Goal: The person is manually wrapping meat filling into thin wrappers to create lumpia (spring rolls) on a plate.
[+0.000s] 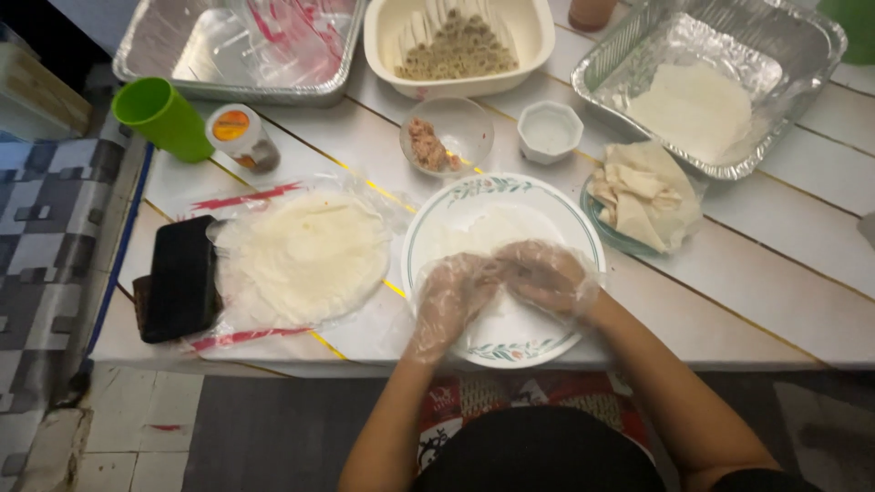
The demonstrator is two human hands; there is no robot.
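- The left hand [453,296], in a thin clear plastic glove, is curled with its fingers bent inward over the round white ceramic plate with a green floral rim [437,223]; it looks pinched on the thin pale round wrapper sheet [497,228] lying on that plate, though what sits under the fingertips is hidden.
- The right hand [545,275], gloved the same way, is curled too, its fingertips meeting those of the left at the plate's middle — both pressed on the same spot of the wrapper.
- The plate stands at the near edge of the white plank table [775,282], just in front of the person.
- Left of the plate, a stack of round pale wrappers [310,255] lies on an opened clear plastic bag with red stripes.
- A flat black rectangular object [180,278] rests at the table's left edge, beside that stack.
- Behind the plate stand a small clear glass bowl with a lump of pinkish filling [447,135] and a small white octagonal cup [550,130].
- To the right, a green-rimmed dish of folded pale wrapper pieces [643,196] touches the plate's rim.
- Further back: a cream rectangular tub of rolled pieces [458,41], two foil trays — the right-hand foil tray [711,82] holding a white sheet — a lime-green plastic cup [164,117] and a small jar with an orange label [241,137].
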